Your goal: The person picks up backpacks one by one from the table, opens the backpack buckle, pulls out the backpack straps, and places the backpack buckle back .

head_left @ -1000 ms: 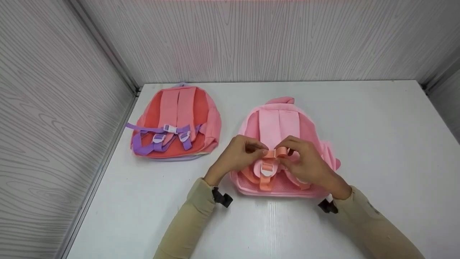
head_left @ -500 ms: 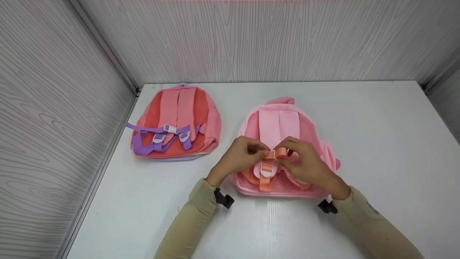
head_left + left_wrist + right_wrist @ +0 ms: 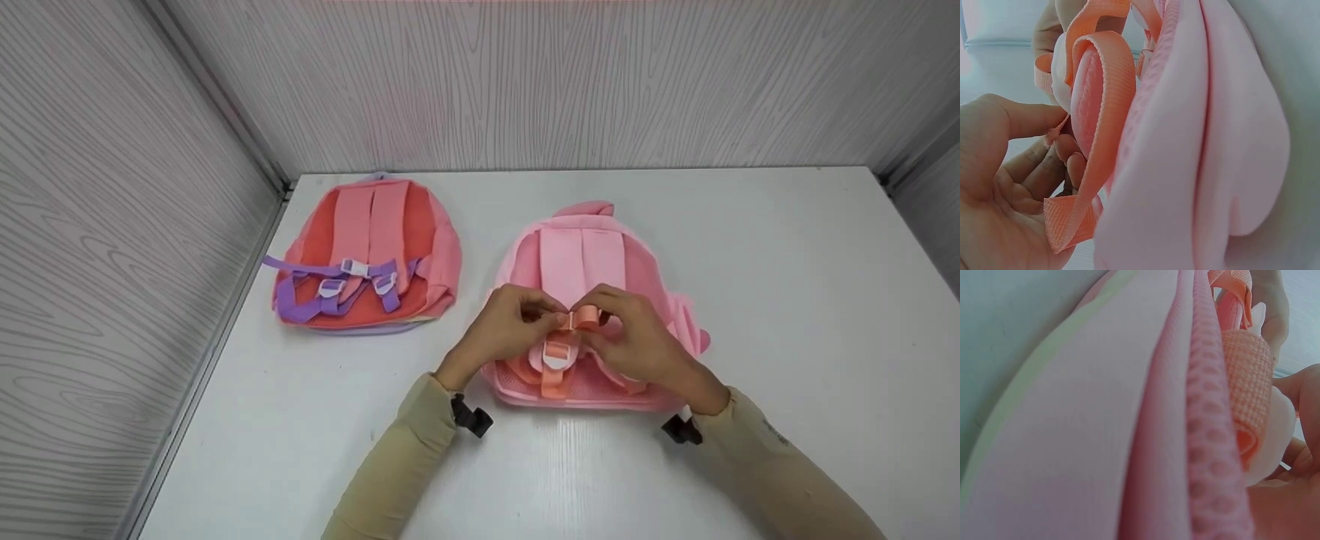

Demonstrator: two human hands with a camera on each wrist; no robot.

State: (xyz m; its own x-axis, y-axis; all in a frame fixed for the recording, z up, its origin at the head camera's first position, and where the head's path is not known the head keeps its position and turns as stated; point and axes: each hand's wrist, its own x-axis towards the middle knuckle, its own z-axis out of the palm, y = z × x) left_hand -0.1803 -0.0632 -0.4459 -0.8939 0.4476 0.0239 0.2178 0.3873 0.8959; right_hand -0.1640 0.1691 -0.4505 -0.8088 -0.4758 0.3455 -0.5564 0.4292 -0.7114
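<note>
Left fingers [image 3: 546, 323] nearer right fingers [image 3: 602, 295]; both tight on orange strap [image 3: 589, 317]; pink backpack [image 3: 643, 276], contents hidden.

Pink backpack [image 3: 562, 262] — orange straps [image 3: 553, 385], coral backpack [image 3: 388, 232] — purple straps [image 3: 300, 310], grey-grained wall [image 3: 525, 90]

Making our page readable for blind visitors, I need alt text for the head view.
A person's left hand and right hand pinch an orange strap on a pink backpack lying straps up on a white table. Left of it in the picture lies a coral backpack with purple straps.
</note>
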